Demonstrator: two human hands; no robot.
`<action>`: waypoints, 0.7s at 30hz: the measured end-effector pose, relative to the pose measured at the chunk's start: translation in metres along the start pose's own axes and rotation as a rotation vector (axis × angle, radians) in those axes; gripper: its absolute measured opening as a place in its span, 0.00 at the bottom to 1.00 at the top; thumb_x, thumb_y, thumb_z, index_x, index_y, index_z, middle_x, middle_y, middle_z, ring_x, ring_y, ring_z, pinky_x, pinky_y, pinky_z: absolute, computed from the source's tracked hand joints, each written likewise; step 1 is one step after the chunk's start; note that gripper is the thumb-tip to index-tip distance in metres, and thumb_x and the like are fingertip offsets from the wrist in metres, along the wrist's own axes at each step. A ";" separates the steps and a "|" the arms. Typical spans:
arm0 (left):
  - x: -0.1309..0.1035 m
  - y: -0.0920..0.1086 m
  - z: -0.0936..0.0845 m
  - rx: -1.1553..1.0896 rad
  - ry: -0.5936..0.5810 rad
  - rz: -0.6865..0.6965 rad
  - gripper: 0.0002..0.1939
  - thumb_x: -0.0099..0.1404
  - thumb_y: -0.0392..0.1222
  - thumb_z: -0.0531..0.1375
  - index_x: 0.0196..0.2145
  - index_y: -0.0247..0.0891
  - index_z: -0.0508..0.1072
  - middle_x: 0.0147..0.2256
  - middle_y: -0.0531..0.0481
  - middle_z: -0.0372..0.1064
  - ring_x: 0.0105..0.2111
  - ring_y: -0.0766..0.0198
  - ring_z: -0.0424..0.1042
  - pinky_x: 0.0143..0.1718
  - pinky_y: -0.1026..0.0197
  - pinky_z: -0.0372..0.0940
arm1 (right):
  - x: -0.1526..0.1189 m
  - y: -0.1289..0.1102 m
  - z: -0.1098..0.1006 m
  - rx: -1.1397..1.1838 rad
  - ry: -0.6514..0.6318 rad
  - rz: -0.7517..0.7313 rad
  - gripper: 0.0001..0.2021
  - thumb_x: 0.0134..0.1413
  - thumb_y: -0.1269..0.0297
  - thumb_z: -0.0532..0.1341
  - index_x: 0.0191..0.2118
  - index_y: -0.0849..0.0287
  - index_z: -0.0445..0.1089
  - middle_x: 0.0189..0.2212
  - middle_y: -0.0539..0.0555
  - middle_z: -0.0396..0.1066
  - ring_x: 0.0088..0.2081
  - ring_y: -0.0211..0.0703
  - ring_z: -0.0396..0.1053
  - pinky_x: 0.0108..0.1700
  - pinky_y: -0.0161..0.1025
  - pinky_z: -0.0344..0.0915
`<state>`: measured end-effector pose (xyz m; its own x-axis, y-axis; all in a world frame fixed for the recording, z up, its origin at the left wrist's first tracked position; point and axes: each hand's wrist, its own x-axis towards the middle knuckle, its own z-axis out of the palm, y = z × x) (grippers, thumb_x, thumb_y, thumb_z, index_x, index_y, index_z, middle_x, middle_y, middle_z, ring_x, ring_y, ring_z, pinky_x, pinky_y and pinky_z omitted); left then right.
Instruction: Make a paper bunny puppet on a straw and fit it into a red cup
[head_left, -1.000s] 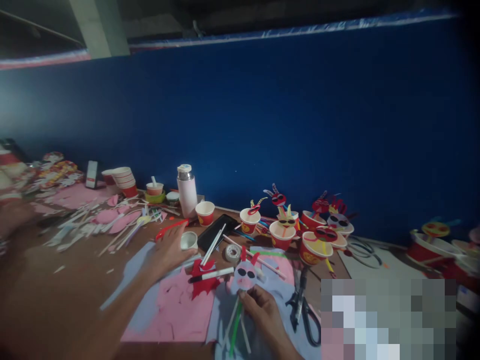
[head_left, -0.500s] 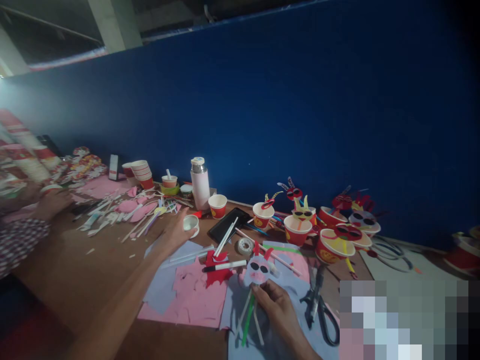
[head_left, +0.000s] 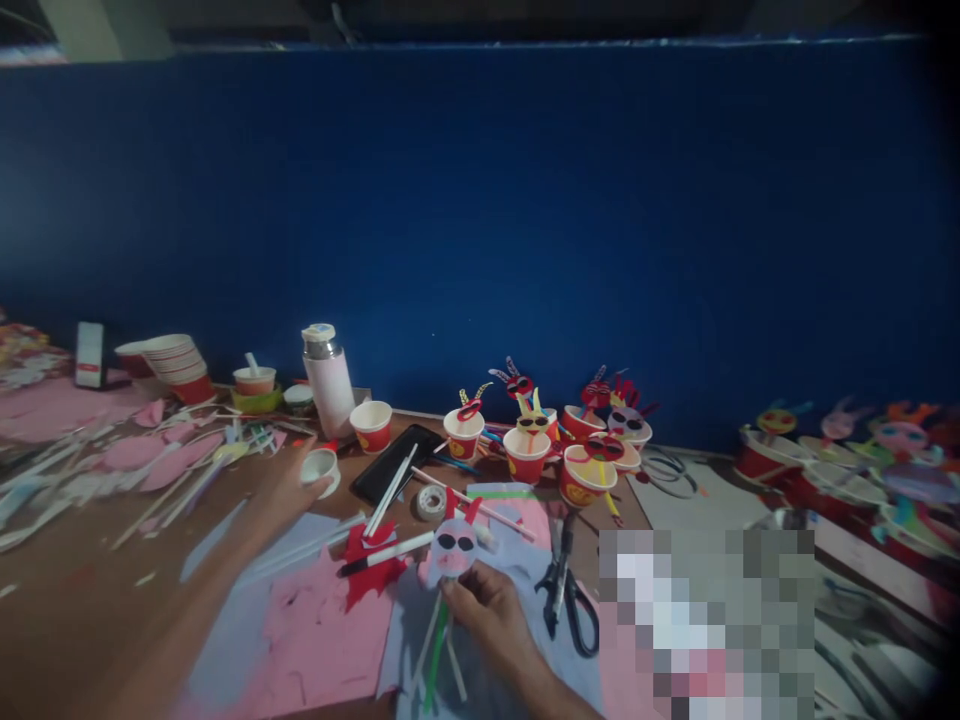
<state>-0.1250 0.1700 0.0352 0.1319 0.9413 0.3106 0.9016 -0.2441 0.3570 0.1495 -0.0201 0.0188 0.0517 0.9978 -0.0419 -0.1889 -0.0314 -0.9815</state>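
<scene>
My left hand (head_left: pixel 281 490) reaches over the table, its fingers closed round a small white cup (head_left: pixel 321 474). A paper puppet (head_left: pixel 453 550) is pinched between the thumb and fingers of my right hand (head_left: pixel 487 605). The puppet has a pale face, black eyes and red horns, and a green straw (head_left: pixel 435 660) and white sticks hang below it. Just left of the puppet lie a marker (head_left: pixel 390 553) and a red paper cutout (head_left: pixel 367 580). Behind it rests a roll of tape (head_left: pixel 431 502), and black scissors (head_left: pixel 581 615) are right of my right hand.
A black phone (head_left: pixel 375 487) bears white sticks. Behind it stand a thermos (head_left: pixel 328 390) and a red paper cup (head_left: pixel 371 428). Cups with paper puppets (head_left: pixel 525 455) line the blue wall (head_left: pixel 480 200). Pink paper (head_left: pixel 322 640) covers the front; scraps (head_left: pixel 165 460) litter the left.
My view has turned to the right, bringing more puppet cups into sight at the right, while another person's arm at the left has left it. Both hands keep their holds.
</scene>
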 end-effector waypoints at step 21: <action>0.013 0.067 -0.002 -0.292 0.110 -0.062 0.45 0.56 0.49 0.61 0.63 0.32 0.41 0.56 0.34 0.59 0.53 0.52 0.64 0.50 0.55 0.63 | -0.007 0.010 0.000 -0.052 -0.067 -0.019 0.13 0.49 0.55 0.61 0.25 0.61 0.66 0.20 0.46 0.56 0.24 0.34 0.51 0.27 0.33 0.49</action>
<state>-0.0635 0.1656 0.0646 0.0201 0.9295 0.3682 0.7478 -0.2584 0.6116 0.1476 -0.0271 0.0091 -0.0117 0.9999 -0.0125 -0.1376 -0.0140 -0.9904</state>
